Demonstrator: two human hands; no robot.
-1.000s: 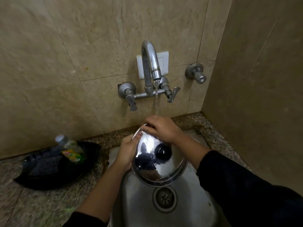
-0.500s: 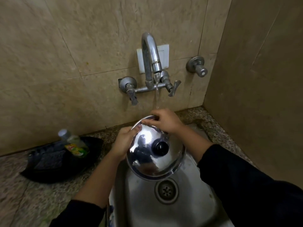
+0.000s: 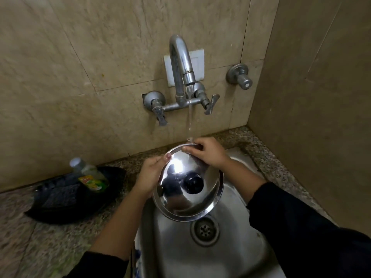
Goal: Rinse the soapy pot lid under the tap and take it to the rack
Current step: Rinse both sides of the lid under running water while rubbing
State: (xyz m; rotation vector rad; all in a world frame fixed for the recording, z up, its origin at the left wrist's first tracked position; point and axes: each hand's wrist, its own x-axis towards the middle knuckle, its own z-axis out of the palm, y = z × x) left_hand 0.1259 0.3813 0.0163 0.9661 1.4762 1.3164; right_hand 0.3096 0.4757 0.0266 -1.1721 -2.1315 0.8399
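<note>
A shiny steel pot lid (image 3: 176,199) with a black knob (image 3: 193,184) is held tilted over the steel sink (image 3: 176,253), its top facing me. My left hand (image 3: 149,175) grips the lid's left rim. My right hand (image 3: 206,152) holds the far upper rim, fingers on the lid's top. The wall tap (image 3: 181,77) runs, and its thin stream (image 3: 189,121) falls onto the top edge by my right fingers. No rack is in view.
The sink drain (image 3: 204,229) lies below the lid. On the speckled counter at the left sits a black tray (image 3: 66,197) with a dish soap bottle (image 3: 90,175). A separate valve (image 3: 240,76) sticks out of the tiled wall; a side wall closes off the right.
The lid and both hands have shifted a little left and toward me, the lid tilting so more of its top shows. Water keeps running on the top edge.
</note>
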